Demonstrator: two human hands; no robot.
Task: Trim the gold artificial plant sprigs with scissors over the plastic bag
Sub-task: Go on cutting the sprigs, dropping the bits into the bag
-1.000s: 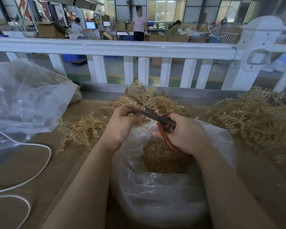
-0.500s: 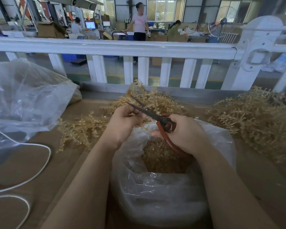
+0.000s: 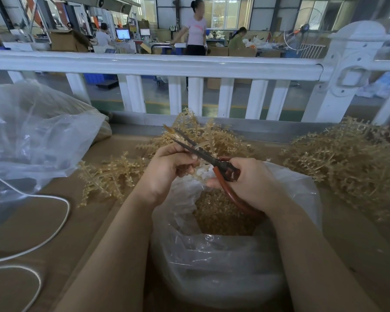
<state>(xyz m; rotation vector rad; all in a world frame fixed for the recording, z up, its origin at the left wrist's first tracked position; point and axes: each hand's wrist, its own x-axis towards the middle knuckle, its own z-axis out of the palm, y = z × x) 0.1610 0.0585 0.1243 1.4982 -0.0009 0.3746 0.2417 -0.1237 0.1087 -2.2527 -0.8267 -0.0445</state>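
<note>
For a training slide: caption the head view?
Left hand holds a gold sprig; right hand works scissors over the plastic bag.

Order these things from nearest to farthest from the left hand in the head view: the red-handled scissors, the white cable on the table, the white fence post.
1. Red-handled scissors: the dark blades pass right above the left hand, at its fingers.
2. White cable: on the brown table, to the left.
3. White fence post: beyond the table, far right.
</note>
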